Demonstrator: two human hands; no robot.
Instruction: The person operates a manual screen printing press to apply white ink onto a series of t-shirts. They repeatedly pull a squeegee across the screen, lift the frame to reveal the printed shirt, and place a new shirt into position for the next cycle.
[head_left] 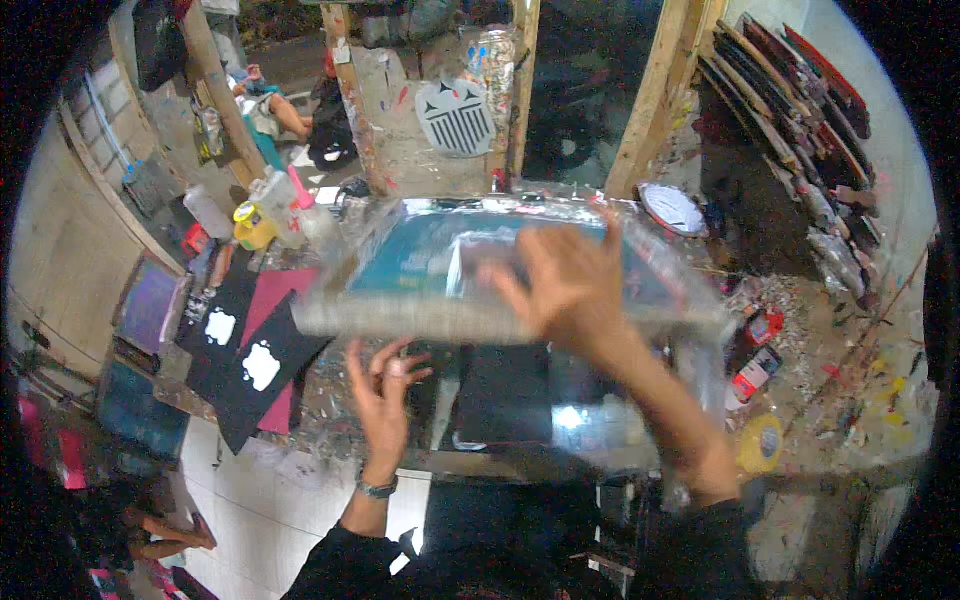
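A screen printing frame (400,318) with teal mesh is tilted, its near edge raised and blurred. Over its mesh is my right hand (565,280), smeared by motion, with a blurred brownish patch beside the fingers that I cannot make out. My left hand (385,395), wearing a wristwatch (377,488), is just below the frame's near edge, fingers spread and holding nothing. Beneath the frame, a black fabric piece (500,395) lies on the work surface. Left of it, black fabric pieces (285,345) with white printed shapes rest partly over maroon fabric (290,405).
Bottles and a yellow container (252,228) stand at the back left. A tape roll (760,443) and a phone-like object (757,375) lie on the right. Several frames (790,120) lean at the far right. Another person's legs (290,115) show at the back left.
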